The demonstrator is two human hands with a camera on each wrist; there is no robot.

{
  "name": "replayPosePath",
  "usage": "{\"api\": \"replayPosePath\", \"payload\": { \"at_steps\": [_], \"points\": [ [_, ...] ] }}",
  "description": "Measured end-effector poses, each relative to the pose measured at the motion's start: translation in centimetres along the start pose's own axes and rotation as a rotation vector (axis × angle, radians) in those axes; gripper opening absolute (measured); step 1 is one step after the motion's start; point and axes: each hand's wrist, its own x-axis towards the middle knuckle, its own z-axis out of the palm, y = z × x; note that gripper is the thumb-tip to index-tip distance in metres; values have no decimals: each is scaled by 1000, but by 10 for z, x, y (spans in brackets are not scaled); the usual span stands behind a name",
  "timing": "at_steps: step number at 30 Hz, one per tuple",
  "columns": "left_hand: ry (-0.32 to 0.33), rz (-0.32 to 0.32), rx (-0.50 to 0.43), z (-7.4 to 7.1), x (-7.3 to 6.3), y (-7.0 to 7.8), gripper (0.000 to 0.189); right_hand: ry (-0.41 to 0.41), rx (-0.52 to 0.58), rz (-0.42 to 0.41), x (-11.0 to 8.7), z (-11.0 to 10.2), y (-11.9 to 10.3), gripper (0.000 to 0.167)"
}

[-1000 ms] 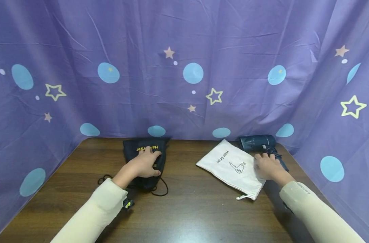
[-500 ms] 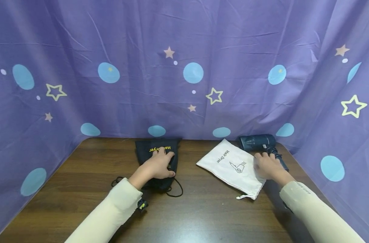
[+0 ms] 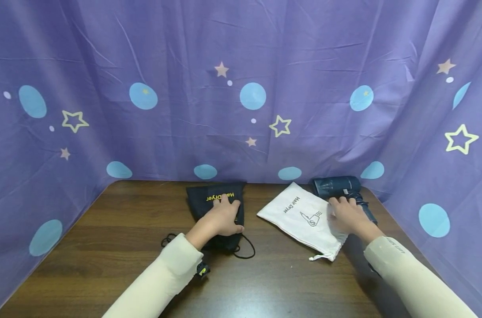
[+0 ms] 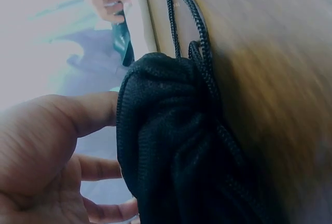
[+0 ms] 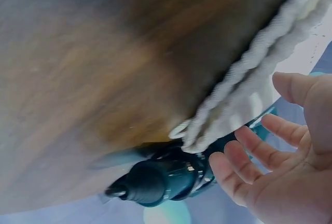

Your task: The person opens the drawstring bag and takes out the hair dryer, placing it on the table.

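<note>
A black drawstring pouch (image 3: 200,204) with yellow "Hair Dryer" lettering lies near the back of the table, left of centre. My left hand (image 3: 221,218) rests on top of it, fingers spread; in the left wrist view the thumb and fingertips touch the black fabric (image 4: 166,130). To the right lies a flat white drawstring pouch (image 3: 294,216) printed with "Hair Dryer" and a dryer drawing. My right hand (image 3: 349,216) is over its right edge, with relaxed fingers (image 5: 254,151) close to the pouch's gathered cord end. Beyond that hand lies a dark blue hair dryer (image 3: 336,186), its handle partly hidden.
The brown wooden table (image 3: 106,247) ends at a purple curtain (image 3: 185,110) with stars and dots, which also rises at both sides. Black cord loops (image 3: 246,254) stick out from the black pouch. A white cord end (image 3: 318,258) lies at the white pouch's front.
My left hand has slid the black pouch to the right along the table, closer to the white pouch. The right hand, white pouch and hair dryer have stayed nearly still.
</note>
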Motion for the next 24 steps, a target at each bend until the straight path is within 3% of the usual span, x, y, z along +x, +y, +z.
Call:
{"api": "replayPosePath", "payload": {
  "at_steps": [7, 15, 24],
  "points": [
    [6, -20, -3, 6, 5, 20, 80, 52, 1, -47, 5, -7, -18, 34],
    [28, -32, -25, 10, 10, 39, 79, 48, 30, -76, 9, -6, -41, 46],
    [53, -39, -52, 15, 12, 47, 79, 78, 52, -183, 10, -11, -87, 45]
  ]
}}
